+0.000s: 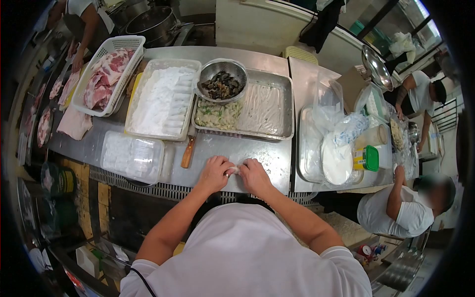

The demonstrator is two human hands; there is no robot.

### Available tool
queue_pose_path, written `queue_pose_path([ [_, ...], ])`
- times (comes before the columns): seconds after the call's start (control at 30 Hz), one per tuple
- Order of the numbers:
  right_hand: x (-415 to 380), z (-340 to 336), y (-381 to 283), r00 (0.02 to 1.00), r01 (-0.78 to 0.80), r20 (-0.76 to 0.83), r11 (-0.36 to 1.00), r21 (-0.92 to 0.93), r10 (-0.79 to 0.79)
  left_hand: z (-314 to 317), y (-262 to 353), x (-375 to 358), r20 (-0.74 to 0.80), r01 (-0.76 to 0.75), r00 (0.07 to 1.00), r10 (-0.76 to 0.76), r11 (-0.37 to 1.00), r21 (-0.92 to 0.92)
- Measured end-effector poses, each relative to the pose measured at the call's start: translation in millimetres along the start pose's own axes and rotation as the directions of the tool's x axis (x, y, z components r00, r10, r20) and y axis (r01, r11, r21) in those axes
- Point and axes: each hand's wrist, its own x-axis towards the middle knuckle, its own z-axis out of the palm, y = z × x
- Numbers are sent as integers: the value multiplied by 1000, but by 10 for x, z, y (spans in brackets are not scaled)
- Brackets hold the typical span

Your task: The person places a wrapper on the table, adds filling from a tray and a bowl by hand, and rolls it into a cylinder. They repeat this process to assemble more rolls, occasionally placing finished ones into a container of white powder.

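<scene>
Both hands meet at the near edge of the steel table, directly in front of the person in the white shirt. The left hand and the right hand are pressed together around a small white piece of dough, fingers of each closed on it from either side, so that only a sliver of it shows between the thumbs; it lies low over the table, though whether it touches the surface cannot be told. Just far-left of the left hand a knife with a wooden handle lies on the table, its blade hidden under the edge of a steel tray. That tray holds a chopped pale filling at its left end and a smeared whitish layer to the right, and a metal bowl of dark pieces sits on its far-left corner. Left of the tray stands a clear tub of white floury stuff, and nearer, left of the hands, a lidded clear box. Further left a white basket of raw meat rests on the table. To the right, another person in a white shirt bends over a neighbouring table with plastic bags and a green-lidded container.
</scene>
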Motion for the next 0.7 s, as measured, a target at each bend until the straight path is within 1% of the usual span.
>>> queue_pose_path([
  [0.03, 9, 5, 9, 1000, -11, 8, 1000, -6, 11, 10, 10, 11, -14, 11, 1000, -11, 1000, 8],
  [0.13, 53, 2, 20, 997, -55, 51, 998, -26, 56, -13, 62, 22, 6, -109, 994, 109, 994, -2],
  [0.17, 60, -4, 17, 995, -71, 69, 997, -34, 74, 7, 43, 8, 15, -103, 995, 103, 995, 8],
  [0.27, 54, -18, 15, 996, -44, 69, 996, -73, 49, 64, -30, -26, 34, -92, 995, 91, 995, 33],
  [0.37, 58, -62, -18, 997, -55, 57, 997, -63, 58, 33, -19, -6, 41, -85, 996, 83, 995, 44],
  [0.47, 186, -253, -16, 989, -145, 32, 988, 43, 144, 16, -14, -9, 53, -81, 995, 79, 995, 54],
  [0.5, 310, -386, -6, 944, -327, 67, 940, 91, 322, 39, -35, -18, 52, -86, 995, 83, 995, 52],
  [0.53, 501, -551, 26, 866, -499, 111, 857, 131, 487, 55, -45, -31, 51, -89, 995, 87, 995, 50],
  [0.57, 669, -667, 99, 758, -652, 159, 741, 161, 633, 54, -43, -36, 49, -95, 995, 93, 994, 44],
  [0.63, 880, -726, 459, 720, -677, 269, 733, 66, 640, 36, -35, -27, 41, -109, 993, 108, 993, 36],
  [0.7, 1079, -804, 547, 661, -707, 403, 705, 52, 633, 25, -26, -40, 57, -110, 993, 106, 992, 67],
])
